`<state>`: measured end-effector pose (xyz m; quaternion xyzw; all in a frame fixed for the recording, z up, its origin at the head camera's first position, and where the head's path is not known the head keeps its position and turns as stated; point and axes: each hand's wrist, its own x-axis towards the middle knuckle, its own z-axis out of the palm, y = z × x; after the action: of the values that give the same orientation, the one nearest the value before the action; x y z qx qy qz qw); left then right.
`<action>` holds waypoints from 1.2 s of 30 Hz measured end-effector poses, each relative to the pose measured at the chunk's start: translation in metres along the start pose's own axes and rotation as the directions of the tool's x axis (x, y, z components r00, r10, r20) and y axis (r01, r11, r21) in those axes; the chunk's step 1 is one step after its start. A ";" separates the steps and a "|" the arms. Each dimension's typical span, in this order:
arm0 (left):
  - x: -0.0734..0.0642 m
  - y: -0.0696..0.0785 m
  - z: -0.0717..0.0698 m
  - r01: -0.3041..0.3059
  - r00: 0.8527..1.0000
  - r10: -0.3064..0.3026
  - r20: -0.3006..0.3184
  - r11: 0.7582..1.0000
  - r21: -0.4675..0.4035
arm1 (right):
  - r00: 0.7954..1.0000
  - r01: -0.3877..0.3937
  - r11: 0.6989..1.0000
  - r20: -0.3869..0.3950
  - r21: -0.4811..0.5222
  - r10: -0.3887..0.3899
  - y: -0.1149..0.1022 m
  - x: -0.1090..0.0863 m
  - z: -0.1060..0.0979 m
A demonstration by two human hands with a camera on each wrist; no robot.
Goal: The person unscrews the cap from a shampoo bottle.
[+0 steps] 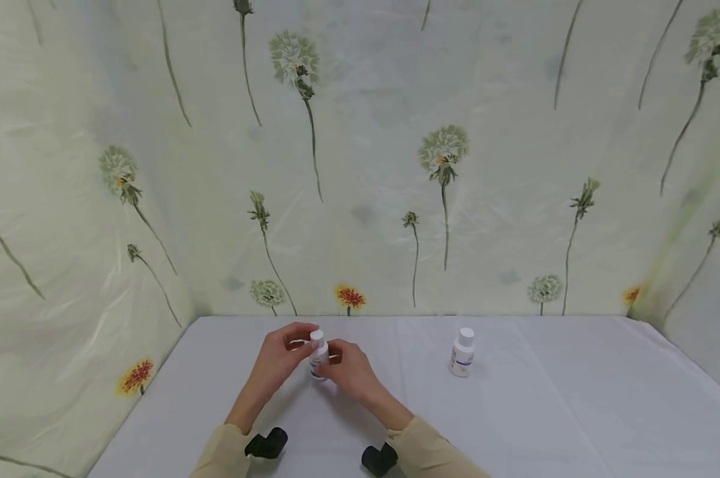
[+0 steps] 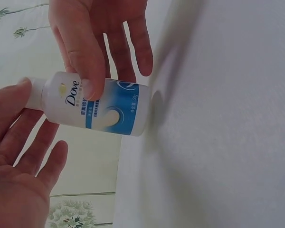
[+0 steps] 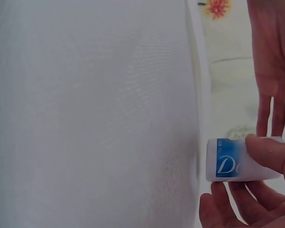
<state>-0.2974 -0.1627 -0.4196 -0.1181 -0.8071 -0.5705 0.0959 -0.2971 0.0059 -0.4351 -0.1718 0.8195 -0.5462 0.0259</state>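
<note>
A small white Dove bottle (image 1: 320, 356) with a blue label band stands between both hands. At its white cap (image 2: 35, 93), my left hand (image 1: 278, 362) pinches with thumb and fingers. My right hand (image 1: 354, 369) grips the body, its thumb across the label and its fingers behind. Seen from the right wrist, the bottle (image 3: 225, 161) shows its blue part with large white letters, and the right thumb covers some of the print. The base is close over the white tabletop (image 2: 218, 118).
A second white bottle (image 1: 462, 355) stands upright to the right on the white cloth. Behind the table hangs a flower-printed curtain (image 1: 360, 166), which also covers the sides. Black wrist mounts (image 1: 267, 443) sit below each hand.
</note>
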 end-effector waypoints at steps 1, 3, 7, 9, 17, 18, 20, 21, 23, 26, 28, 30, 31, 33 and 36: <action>0.000 0.000 0.000 -0.004 1.000 0.004 0.001 1.000 -0.004 | 1.000 0.004 1.000 0.000 -0.002 -0.004 -0.001 -0.001 0.000; 0.000 0.001 0.000 -0.005 1.000 0.005 0.000 1.000 -0.009 | 1.000 0.010 1.000 -0.003 -0.004 -0.010 -0.002 -0.002 0.000; 0.000 0.003 0.000 -0.004 1.000 0.004 -0.004 1.000 -0.019 | 1.000 0.016 1.000 -0.007 -0.012 -0.016 -0.004 -0.005 -0.001; -0.001 0.004 0.000 -0.004 1.000 0.003 -0.005 1.000 -0.020 | 1.000 0.015 1.000 -0.008 -0.014 -0.016 -0.004 -0.006 -0.002; -0.003 0.008 0.002 -0.019 1.000 0.019 0.002 1.000 0.000 | 1.000 0.009 1.000 -0.007 -0.020 -0.009 -0.004 -0.011 -0.005; -0.004 0.009 0.002 -0.020 1.000 0.020 0.004 1.000 0.005 | 1.000 0.009 1.000 -0.006 -0.022 -0.009 -0.004 -0.012 -0.005; -0.005 0.011 0.002 -0.020 1.000 0.020 0.005 1.000 0.007 | 1.000 0.010 1.000 -0.005 -0.025 -0.010 -0.003 -0.013 -0.006; -0.005 0.012 0.002 -0.024 1.000 0.024 0.006 1.000 0.005 | 1.000 0.008 1.000 -0.003 -0.026 -0.008 -0.003 -0.014 -0.006; -0.005 0.013 0.003 -0.025 1.000 0.025 0.013 1.000 -0.001 | 1.000 0.008 1.000 0.000 -0.027 -0.008 -0.004 -0.015 -0.008; -0.006 0.014 0.003 -0.045 0.999 0.045 0.015 0.999 -0.003 | 1.000 0.012 1.000 0.008 -0.025 -0.012 -0.006 -0.016 -0.010; -0.006 0.014 0.003 -0.052 0.998 0.052 0.018 0.999 0.003 | 1.000 0.016 1.000 0.015 -0.023 -0.016 -0.007 -0.017 -0.011; -0.007 0.015 0.004 -0.060 0.998 0.060 0.016 0.998 0.006 | 1.000 0.021 1.000 0.021 -0.020 -0.020 -0.007 -0.018 -0.012; -0.007 0.015 0.004 -0.061 0.998 0.061 0.017 0.998 0.006 | 0.999 0.022 1.000 0.023 -0.020 -0.022 -0.007 -0.019 -0.012; -0.008 0.016 0.004 -0.064 0.998 0.064 0.019 0.998 0.007 | 0.999 0.023 1.000 0.025 -0.021 -0.023 -0.007 -0.020 -0.013; -0.008 0.018 0.005 -0.068 0.997 0.068 0.019 0.998 0.005 | 0.999 0.026 0.999 0.023 -0.026 -0.025 -0.007 -0.022 -0.014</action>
<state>-0.2842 -0.1533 -0.4073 -0.1507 -0.8051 -0.5633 0.1082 -0.2782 0.0223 -0.4259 -0.1887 0.8239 -0.5337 0.0263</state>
